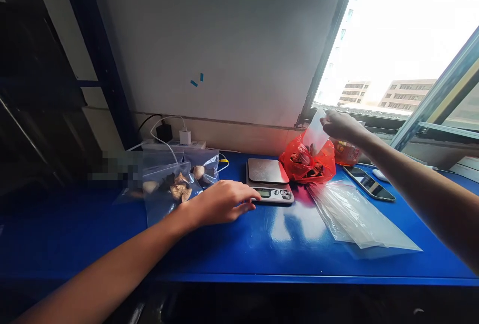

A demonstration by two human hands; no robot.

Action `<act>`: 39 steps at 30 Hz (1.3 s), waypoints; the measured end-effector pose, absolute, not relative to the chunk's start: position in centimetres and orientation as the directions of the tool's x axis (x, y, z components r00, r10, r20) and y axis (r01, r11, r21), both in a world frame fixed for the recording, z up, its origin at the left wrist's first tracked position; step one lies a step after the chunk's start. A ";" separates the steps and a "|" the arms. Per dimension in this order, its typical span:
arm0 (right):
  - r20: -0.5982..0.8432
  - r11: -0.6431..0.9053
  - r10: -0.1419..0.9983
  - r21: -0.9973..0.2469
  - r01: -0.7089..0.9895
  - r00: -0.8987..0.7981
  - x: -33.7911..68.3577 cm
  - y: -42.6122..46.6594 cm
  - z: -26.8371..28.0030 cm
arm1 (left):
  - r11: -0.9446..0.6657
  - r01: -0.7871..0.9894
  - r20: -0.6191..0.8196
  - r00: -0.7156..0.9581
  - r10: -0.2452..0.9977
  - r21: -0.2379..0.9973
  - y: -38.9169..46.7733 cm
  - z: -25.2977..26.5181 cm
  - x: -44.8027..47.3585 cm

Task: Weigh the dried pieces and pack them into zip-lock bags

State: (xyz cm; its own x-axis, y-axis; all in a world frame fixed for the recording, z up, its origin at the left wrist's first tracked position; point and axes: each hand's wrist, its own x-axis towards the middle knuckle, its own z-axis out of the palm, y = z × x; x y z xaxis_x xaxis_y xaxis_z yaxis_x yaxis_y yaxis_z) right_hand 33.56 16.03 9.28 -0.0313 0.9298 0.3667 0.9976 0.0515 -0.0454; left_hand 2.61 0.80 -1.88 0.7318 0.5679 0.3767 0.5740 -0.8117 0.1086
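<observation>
At the far left the scene was dark, with one blurred patch. Next to it stood clear zip bags [156, 207], at least two, holding pale dried pieces [180, 189]; their overlap prevented an exact count, and the left forearm hid a lower corner. Behind were two plugs, one black charger [163, 131] and one white charger [184, 136].

The left hand [222, 202], thumb and fingertips apart, reached to the front left corner of one scale [268, 170], covering the display's edge; actual contact was unclear. Blue tabletop [262, 259] ran from the scale to the front edge.

Just right of the scale sat one red bag [326, 155] of dark pieces. Above it the right hand [340, 125] pinched one translucent bag [316, 129], whose lower end blurred against the red. A jar [346, 153] showed partly behind the wrist.

Flat bags [362, 219], too overlapped to count, fanned toward the front edge, near one phone [370, 184]. Both forearms were cut off by the frame.
</observation>
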 end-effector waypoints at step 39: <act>0.517 0.593 0.770 -0.796 0.121 -0.374 20.1 3.0 -4.6 | -0.264 -0.253 0.231 -0.153 0.961 0.931 5.1 -0.8 -2.2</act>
